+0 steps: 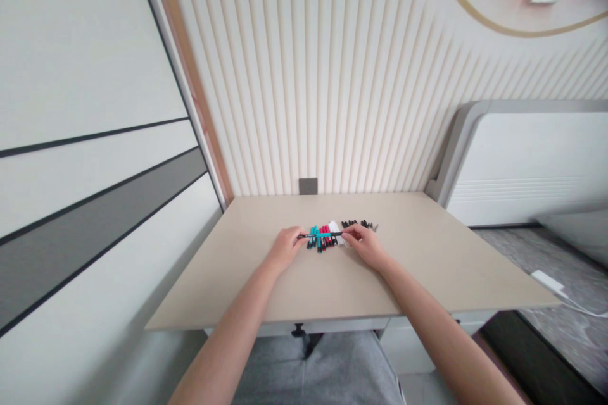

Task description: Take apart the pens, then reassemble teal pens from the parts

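A pen (324, 235) with a teal middle and black ends is held level between my two hands, above the table. My left hand (286, 247) pinches its left end, and my right hand (365, 244) pinches the right end. Just under the pen lie several teal pen parts (311, 243), then red ones (325, 243) and white ones (334, 226), side by side. Behind my right hand are several short black pieces (349, 223), with small greyish pieces (373, 226) at the right end of the row; their exact kind is too small to tell.
The beige table (228, 278) meets a ribbed wall with a dark socket (308, 186). A white cabinet (95, 215) borders the left side. To the right are a bed headboard (522, 164) and a white charger-like block with a cable (547, 281).
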Demonstrator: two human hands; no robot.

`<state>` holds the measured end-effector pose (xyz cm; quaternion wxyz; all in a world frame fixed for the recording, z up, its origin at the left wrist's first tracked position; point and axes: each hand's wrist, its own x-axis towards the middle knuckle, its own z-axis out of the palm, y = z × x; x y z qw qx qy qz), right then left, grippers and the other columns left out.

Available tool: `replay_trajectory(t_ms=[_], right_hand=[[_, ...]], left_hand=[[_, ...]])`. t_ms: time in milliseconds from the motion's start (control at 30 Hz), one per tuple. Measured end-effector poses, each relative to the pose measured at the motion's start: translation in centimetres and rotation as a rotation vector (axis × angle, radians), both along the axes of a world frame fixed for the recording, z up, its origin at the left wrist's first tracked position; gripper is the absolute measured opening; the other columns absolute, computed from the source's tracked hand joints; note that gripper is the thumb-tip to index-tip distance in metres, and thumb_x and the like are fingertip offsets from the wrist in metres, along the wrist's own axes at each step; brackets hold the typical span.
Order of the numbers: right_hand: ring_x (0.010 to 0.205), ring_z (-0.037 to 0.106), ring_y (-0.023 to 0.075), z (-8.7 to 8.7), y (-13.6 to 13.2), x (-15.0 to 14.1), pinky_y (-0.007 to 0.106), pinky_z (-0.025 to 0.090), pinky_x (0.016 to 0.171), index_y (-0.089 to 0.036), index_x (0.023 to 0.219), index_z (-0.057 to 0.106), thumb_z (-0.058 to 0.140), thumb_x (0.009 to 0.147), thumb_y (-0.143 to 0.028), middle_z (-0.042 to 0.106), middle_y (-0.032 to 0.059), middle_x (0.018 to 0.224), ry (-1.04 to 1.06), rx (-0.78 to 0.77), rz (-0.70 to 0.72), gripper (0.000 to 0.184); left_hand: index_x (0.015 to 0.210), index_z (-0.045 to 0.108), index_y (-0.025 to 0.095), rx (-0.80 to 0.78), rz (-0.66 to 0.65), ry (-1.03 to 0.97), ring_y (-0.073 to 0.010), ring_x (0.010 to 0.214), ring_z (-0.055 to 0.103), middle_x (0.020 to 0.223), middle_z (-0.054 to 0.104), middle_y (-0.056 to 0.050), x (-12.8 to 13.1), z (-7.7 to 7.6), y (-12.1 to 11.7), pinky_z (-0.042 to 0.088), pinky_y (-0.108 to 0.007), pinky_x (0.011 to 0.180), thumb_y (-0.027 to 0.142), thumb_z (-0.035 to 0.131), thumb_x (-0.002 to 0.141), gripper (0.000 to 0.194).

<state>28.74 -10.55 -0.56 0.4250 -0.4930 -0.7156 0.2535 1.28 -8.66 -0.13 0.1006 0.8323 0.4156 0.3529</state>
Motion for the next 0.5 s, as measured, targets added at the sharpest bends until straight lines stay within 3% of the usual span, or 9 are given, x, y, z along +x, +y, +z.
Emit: replay_trajectory(t_ms=[233, 400, 500], right_hand=[[0.054, 0.046, 0.0131, 0.04, -0.17, 0.03, 0.026, 0.034, 0.056, -0.018, 0.060, 0.053, 0.037, 0.093, -0.050, 0.050, -0.0008, 0.054, -0.072, -0.015, 0.021, 0.048], [0.052, 0.044, 0.0132, -0.22, -0.14, -0.16, 0.026, 0.034, 0.054, -0.019, 0.060, 0.052, 0.033, 0.094, -0.054, 0.048, -0.0012, 0.053, -0.040, -0.036, 0.022, 0.052], [0.057, 0.049, 0.0148, -0.18, -0.07, -0.24, 0.026, 0.037, 0.056, -0.019, 0.072, 0.058, 0.036, 0.093, -0.053, 0.053, -0.0003, 0.059, -0.012, 0.001, 0.001, 0.047]], left_hand=[[0.089, 0.067, 0.020, 0.022, -0.036, 0.032, -0.0174, 0.079, 0.062, 0.084, 0.070, -0.003, 0.07, -0.22, 0.23, 0.043, -0.029, 0.076, 0.030, 0.061, 0.089, 0.012], [0.090, 0.067, 0.020, 0.023, -0.030, 0.028, -0.0176, 0.081, 0.062, 0.086, 0.070, -0.004, 0.08, -0.26, 0.20, 0.043, -0.030, 0.078, 0.030, 0.061, 0.089, 0.012], [0.088, 0.067, 0.019, 0.022, -0.019, 0.020, -0.0173, 0.079, 0.062, 0.083, 0.070, -0.003, 0.08, -0.05, 0.07, 0.043, -0.029, 0.075, 0.029, 0.061, 0.089, 0.011]])
